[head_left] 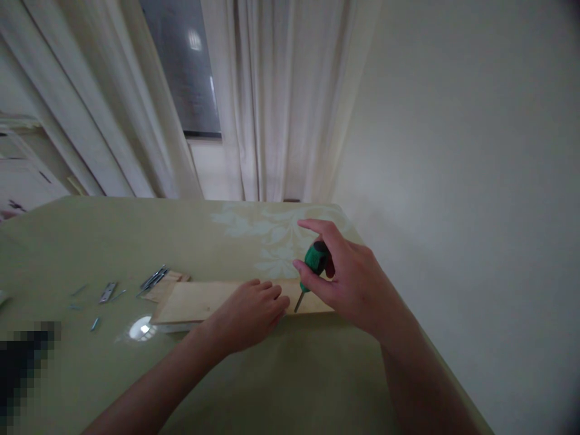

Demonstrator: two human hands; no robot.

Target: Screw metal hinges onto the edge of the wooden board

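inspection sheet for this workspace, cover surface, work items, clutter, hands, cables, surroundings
Surface: glossy pale green tabletop, white leaf pattern toward the far side.
Work items: long pale wooden board lying flat; green-and-black-handled screwdriver, shaft angled down near the board's front edge, tip contact unclear.
Clutter: slim silvery metal pieces on thin wooden pieces; small flat metal plate farther left; pixelated dark shape at lower left.
Hands: left hand on the board; right hand gripping the screwdriver handle.
Cables: nothing seen.
Surroundings: whitish fabric curtains, dark window, plain pale wall.
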